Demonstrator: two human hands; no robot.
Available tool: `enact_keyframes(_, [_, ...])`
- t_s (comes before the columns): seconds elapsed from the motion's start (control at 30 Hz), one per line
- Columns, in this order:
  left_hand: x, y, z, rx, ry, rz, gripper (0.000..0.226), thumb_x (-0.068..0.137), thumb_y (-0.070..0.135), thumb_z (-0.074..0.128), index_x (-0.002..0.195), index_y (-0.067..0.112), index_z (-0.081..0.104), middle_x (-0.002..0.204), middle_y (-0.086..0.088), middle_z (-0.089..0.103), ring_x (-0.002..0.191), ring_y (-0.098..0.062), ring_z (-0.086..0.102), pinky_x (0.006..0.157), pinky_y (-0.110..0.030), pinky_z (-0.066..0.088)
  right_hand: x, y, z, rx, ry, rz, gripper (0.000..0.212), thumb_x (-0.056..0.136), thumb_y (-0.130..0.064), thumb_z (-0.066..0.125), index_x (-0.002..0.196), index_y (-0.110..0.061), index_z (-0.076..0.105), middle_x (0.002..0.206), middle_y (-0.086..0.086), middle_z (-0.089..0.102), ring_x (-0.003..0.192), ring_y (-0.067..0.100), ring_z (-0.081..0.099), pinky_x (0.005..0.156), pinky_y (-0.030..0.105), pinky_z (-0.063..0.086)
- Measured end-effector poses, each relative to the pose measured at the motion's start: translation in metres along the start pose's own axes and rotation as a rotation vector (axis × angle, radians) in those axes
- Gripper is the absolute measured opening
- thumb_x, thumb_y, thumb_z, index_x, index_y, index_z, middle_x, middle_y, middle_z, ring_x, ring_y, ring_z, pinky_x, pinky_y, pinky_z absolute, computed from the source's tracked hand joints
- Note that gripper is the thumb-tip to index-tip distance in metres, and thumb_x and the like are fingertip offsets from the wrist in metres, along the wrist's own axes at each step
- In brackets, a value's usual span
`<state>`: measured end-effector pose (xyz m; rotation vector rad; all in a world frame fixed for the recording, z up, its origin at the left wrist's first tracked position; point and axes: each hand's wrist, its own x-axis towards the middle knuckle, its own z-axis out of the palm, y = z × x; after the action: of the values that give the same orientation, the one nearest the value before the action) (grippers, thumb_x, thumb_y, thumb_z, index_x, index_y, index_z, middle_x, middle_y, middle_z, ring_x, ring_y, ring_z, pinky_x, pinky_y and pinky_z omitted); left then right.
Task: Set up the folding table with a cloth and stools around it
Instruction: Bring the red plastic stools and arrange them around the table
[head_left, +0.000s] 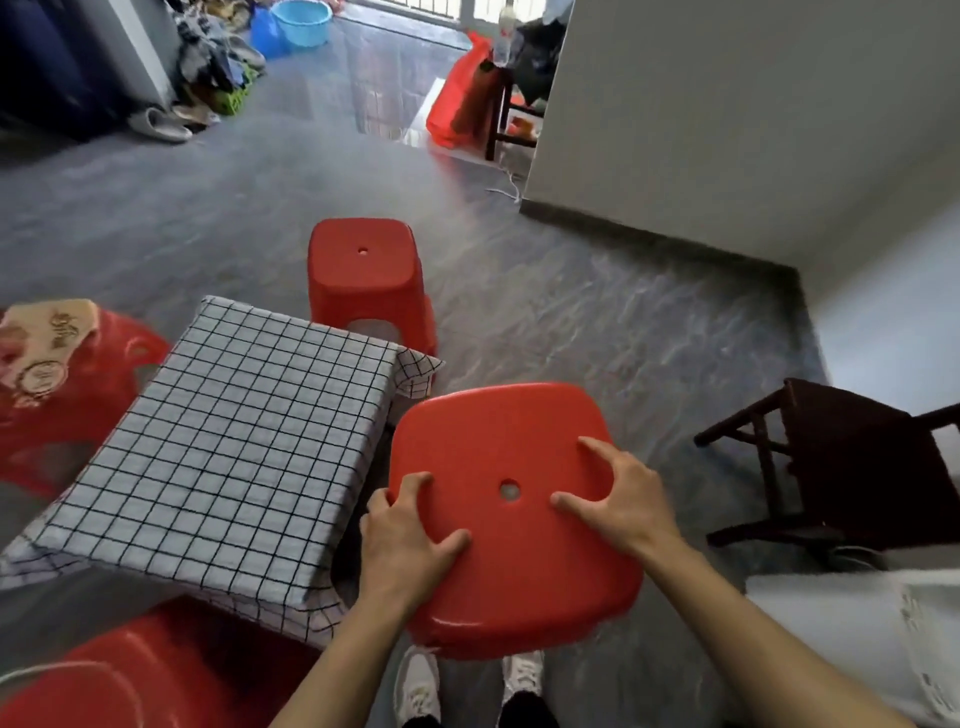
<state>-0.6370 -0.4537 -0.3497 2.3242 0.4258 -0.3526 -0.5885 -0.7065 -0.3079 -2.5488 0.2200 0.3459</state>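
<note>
A low table (228, 441) stands at centre left under a white cloth with a black grid. A red plastic stool (519, 441) is right in front of me at the table's right side. My left hand (410, 535) rests on the left edge of its seat with fingers curled over the rim. My right hand (618, 499) lies on the seat with fingers spread, just right of the centre hole. A second red stool (363, 275) stands at the table's far end. A third red stool (93, 374) at the left carries a printed bag. A fourth red stool (130, 675) shows at the bottom left.
A dark wooden chair (852, 462) stands to the right. A grey wall corner (675, 130) juts in at the upper right. Shoes, a blue basin (301, 21) and a red bag (462, 98) lie at the far end. A white bundle (872, 634) lies at the lower right.
</note>
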Motion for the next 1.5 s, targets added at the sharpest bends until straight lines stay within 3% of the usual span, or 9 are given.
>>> enact_keyframes(0.4, [0.079, -0.077, 0.131, -0.082, 0.116, -0.182, 0.067, 0.072, 0.051, 0.073, 0.131, 0.045, 0.041, 0.131, -0.007, 0.042, 0.114, -0.028, 0.049, 0.098, -0.047, 0.047, 0.126, 0.096, 0.134, 0.038, -0.126, -0.154, 0.09, 0.06, -0.045, 0.087, 0.14, -0.035, 0.047, 0.124, 0.001, 0.057, 0.116, 0.018, 0.056, 0.105, 0.033, 0.043])
enact_keyframes(0.67, [0.123, -0.137, 0.192, -0.052, 0.144, -0.186, 0.068, 0.072, 0.045, 0.075, 0.132, 0.04, 0.045, 0.134, -0.005, 0.043, 0.12, -0.025, 0.046, 0.102, -0.043, 0.043, 0.162, 0.148, 0.226, 0.049, -0.166, -0.17, 0.094, 0.06, -0.034, 0.088, 0.143, -0.033, 0.044, 0.129, 0.001, 0.054, 0.118, 0.016, 0.054, 0.102, 0.021, 0.035])
enact_keyframes(0.97, [0.152, -0.164, 0.199, 0.007, 0.083, -0.143, 0.077, 0.073, 0.044, 0.076, 0.141, 0.035, 0.041, 0.147, -0.009, 0.033, 0.134, -0.028, 0.034, 0.111, -0.04, 0.031, 0.174, 0.154, 0.264, 0.063, -0.204, -0.124, 0.101, 0.058, -0.029, 0.089, 0.146, -0.034, 0.039, 0.128, 0.002, 0.052, 0.118, 0.018, 0.054, 0.101, 0.022, 0.036])
enact_keyframes(1.23, [0.168, -0.18, 0.198, 0.042, -0.012, -0.103, 0.079, 0.075, 0.04, 0.076, 0.143, 0.036, 0.036, 0.157, -0.012, 0.011, 0.144, -0.03, 0.019, 0.115, -0.04, 0.025, 0.178, 0.153, 0.291, 0.055, -0.202, -0.067, 0.108, 0.053, -0.042, 0.085, 0.145, -0.044, 0.028, 0.133, 0.0, 0.042, 0.123, 0.025, 0.047, 0.107, 0.046, 0.041])
enact_keyframes(1.37, [0.16, -0.186, 0.193, 0.083, -0.1, -0.084, 0.088, 0.078, 0.037, 0.074, 0.149, 0.044, 0.022, 0.161, -0.008, -0.004, 0.146, -0.029, 0.013, 0.117, -0.042, 0.025, 0.17, 0.147, 0.29, -0.061, -0.201, -0.042, 0.104, 0.067, -0.04, 0.083, 0.151, -0.04, 0.021, 0.151, 0.012, 0.027, 0.136, 0.033, 0.032, 0.114, 0.048, 0.031])
enact_keyframes(1.5, [0.153, -0.187, 0.187, 0.097, -0.127, -0.099, 0.082, 0.083, 0.038, 0.068, 0.151, 0.041, 0.021, 0.162, -0.008, 0.001, 0.145, -0.029, 0.015, 0.116, -0.041, 0.025, 0.158, 0.138, 0.289, -0.169, -0.223, -0.021, 0.097, 0.076, -0.039, 0.077, 0.153, -0.033, 0.019, 0.157, 0.018, 0.015, 0.141, 0.036, 0.022, 0.117, 0.047, 0.025])
